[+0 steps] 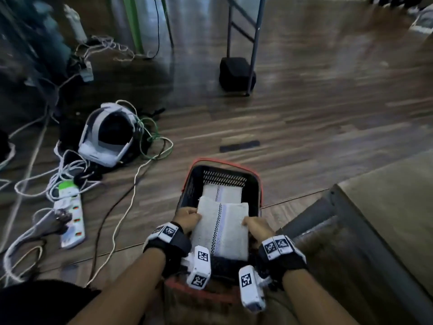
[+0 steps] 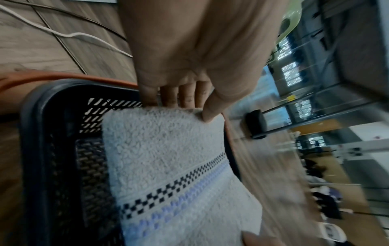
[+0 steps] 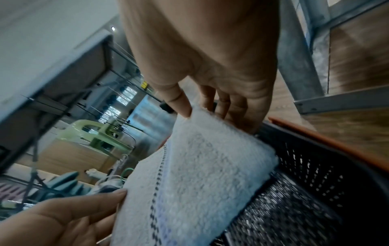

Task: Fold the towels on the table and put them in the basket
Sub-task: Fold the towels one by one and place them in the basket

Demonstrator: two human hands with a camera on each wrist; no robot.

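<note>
I had both hands, left point(image 1: 187, 218) and right point(image 1: 256, 225), pinching a folded white checker-striped towel point(image 1: 222, 228) just above the black red-rimmed plastic basket point(image 1: 234, 165); another folded white towel point(image 1: 222, 192) already lay inside.

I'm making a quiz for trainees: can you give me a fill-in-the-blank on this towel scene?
1. Both hands hold a folded ___ over the basket.
2. Inside the basket already lies ___ folded towel.
3. The basket stands on the ___.
4. Left of the basket lies a white ___ among cables.

Missing words: towel; one; floor; headset
</note>
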